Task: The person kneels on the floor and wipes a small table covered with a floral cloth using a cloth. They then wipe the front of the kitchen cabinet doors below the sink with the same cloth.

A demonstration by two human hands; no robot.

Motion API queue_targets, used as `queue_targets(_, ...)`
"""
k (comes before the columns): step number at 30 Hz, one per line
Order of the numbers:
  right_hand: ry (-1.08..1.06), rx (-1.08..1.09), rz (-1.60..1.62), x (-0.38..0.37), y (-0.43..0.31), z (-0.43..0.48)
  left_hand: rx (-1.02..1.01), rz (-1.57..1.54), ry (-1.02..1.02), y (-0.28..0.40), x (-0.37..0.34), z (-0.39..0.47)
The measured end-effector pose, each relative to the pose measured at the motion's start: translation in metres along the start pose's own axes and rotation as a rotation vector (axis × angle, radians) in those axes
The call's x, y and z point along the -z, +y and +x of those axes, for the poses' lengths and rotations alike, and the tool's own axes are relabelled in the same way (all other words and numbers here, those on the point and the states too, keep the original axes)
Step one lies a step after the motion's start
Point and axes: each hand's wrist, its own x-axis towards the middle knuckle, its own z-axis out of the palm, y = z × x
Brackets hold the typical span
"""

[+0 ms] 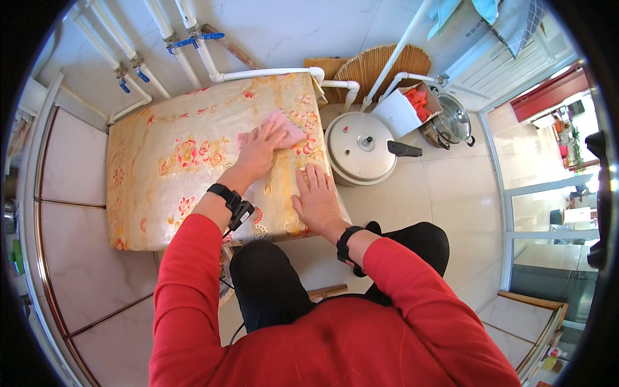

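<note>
My left hand [260, 147] lies palm down over a pink cloth [286, 129], pressing it against a low table. Part of the cloth shows beyond the fingers, near the table's far right corner. The table wears a glossy floral tablecloth [159, 128] in cream and orange with red flowers. My right hand [317, 200] rests on the tablecloth near its right edge, fingers spread a little and holding nothing. Both wrists carry black straps, and a small black device sits on the left one.
Right of the table stands a large pressure cooker [362, 147] with a black handle. Beyond it are a white box [397, 112] holding a red bag and a lidded steel pot [452, 118]. White pipes [268, 73] run along the back wall. Tiled cabinets [72, 159] border the left.
</note>
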Motion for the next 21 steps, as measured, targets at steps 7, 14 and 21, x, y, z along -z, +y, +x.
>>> queue_targets(7, -0.043, -0.005, 0.005, 0.000, 0.001, 0.001, -0.032, 0.101, -0.085, -0.026, 0.018, 0.029)
queue_targets(14, -0.034, -0.007, 0.015, -0.003, 0.001, 0.000, 0.361, 0.255, 0.030, -0.133, 0.052, 0.006)
queue_targets(21, -0.037, -0.008, 0.010, -0.002, 0.001, 0.000, 0.608, 0.316, 0.180, -0.234, 0.100, -0.109)
